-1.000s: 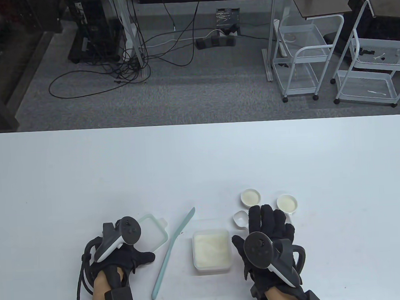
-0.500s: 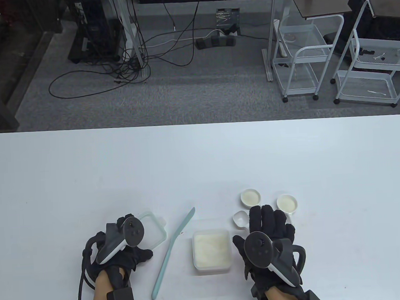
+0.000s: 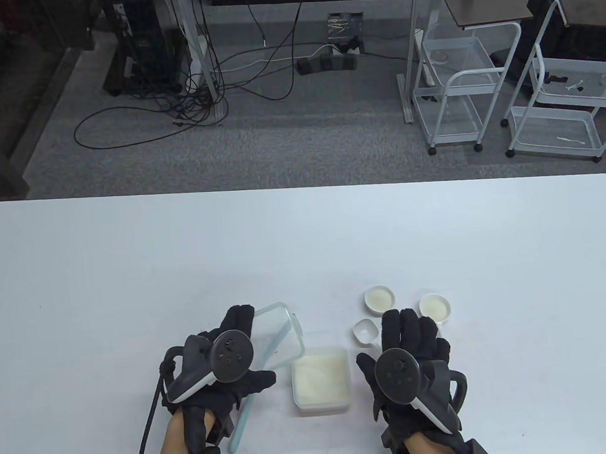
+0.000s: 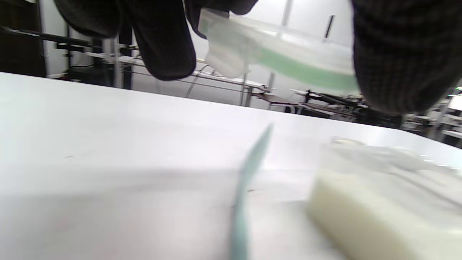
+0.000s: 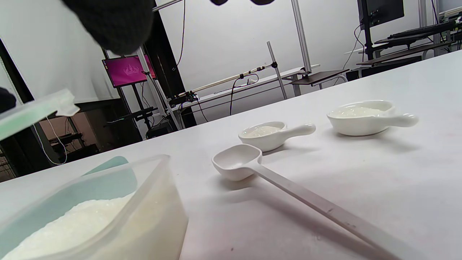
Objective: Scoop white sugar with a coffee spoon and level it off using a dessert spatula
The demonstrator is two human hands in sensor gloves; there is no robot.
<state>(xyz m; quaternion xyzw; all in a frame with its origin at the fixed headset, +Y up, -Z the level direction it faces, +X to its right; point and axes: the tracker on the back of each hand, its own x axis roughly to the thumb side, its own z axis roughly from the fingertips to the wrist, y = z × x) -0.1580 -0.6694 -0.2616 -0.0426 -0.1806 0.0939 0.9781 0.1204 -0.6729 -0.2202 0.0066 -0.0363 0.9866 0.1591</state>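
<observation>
1. A tub of sugar (image 3: 321, 383) sat on the counter (image 3: 304, 247) near its front edge, between the two hands.
2. The left hand (image 3: 225, 375) was left of the tub and held a lid (image 3: 278, 336) tilted above the counter, just left of the tub's far corner.
3. A spatula (image 3: 239, 420) lay on the counter under the lid and left hand, its handle end toward the front edge.
4. The right hand (image 3: 408, 354) lay right of the tub.
5. A spoon (image 3: 365, 331) lay beyond the tub's right corner, its handle running under the right hand.
6. Two small dishes (image 3: 379, 298) (image 3: 434, 307) stood behind the spoon, side by side, near each other but apart.
</observation>
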